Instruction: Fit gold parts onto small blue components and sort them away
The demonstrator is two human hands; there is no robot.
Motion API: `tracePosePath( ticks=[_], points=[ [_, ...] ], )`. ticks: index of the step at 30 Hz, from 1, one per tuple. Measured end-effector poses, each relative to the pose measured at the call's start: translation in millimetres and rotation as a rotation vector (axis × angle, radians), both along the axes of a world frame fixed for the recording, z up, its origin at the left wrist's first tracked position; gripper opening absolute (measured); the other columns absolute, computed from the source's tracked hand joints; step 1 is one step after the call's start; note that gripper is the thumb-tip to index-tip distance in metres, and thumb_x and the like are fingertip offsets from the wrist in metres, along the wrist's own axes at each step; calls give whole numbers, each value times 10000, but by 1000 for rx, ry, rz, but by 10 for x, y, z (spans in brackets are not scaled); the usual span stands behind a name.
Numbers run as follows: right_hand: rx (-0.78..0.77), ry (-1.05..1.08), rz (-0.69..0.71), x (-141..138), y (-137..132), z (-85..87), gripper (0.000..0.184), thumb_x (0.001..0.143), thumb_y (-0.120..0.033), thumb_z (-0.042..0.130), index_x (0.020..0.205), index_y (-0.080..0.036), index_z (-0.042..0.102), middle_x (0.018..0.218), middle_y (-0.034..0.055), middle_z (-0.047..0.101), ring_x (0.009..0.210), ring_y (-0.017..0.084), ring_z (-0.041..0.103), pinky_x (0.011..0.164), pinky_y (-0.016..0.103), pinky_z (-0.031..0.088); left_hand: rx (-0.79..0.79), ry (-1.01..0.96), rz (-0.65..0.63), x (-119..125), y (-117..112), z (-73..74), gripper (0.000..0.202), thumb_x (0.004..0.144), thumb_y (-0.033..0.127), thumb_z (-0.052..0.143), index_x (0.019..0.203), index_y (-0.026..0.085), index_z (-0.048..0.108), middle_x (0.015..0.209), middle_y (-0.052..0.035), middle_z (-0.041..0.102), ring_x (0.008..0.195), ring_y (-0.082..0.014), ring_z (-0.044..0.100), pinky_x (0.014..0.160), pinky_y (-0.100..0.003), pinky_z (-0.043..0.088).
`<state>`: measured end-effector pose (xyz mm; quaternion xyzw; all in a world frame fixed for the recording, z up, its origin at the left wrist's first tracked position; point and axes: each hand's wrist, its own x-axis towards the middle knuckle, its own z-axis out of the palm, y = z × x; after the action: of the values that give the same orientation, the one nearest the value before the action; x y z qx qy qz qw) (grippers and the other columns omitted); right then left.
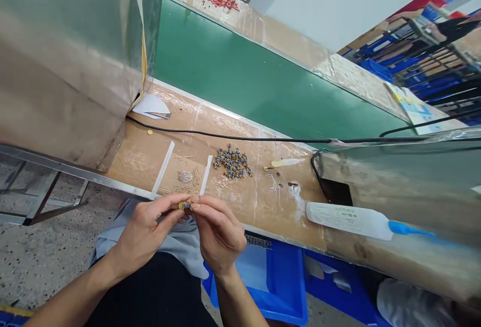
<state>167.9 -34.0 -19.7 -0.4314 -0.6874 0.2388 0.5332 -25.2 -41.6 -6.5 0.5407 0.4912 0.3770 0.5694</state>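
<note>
My left hand (148, 229) and my right hand (222, 232) meet over the table's near edge, fingertips pinched together. Between them is a small blue and gold piece (187, 207) with a round yellow part on its left side; the fingers cover much of it. Just beyond lie a small clear oval item (185, 176) and a scatter of tiny gold bits (193, 185), between two white tape strips. To the right is a pile of small blue and gold pieces (232, 161), similar in colour to the held one.
A white glue bottle (347, 219) with a blue nozzle lies on its side at right. A black cable (225, 138) crosses the tabletop before a green conveyor belt (240, 71). Below the edge is a blue bin (285, 287). Red pieces (220, 0) lie on the far ledge.
</note>
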Motion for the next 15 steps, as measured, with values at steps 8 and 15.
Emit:
tracePosePath(
  ticks=[8,15],
  points=[
    [16,-28,-26,-2,8,-3,415,988,5,775,1252,-308,840,1157,43,857,1000,181,848,877,311,732,4,-3,6,-12,-6,-7,342,1138,286,670,1454,307,799,1104,5,890,948,-155,841,919,-223,661],
    [26,-44,-19,-12,11,16,428,994,14,765,1272,-304,832,1167,49,851,1004,182,845,873,315,733,4,15,2,-20,0,27,363,1143,299,656,1479,319,792,1112,-8,890,962,-177,851,923,-248,675]
  ],
)
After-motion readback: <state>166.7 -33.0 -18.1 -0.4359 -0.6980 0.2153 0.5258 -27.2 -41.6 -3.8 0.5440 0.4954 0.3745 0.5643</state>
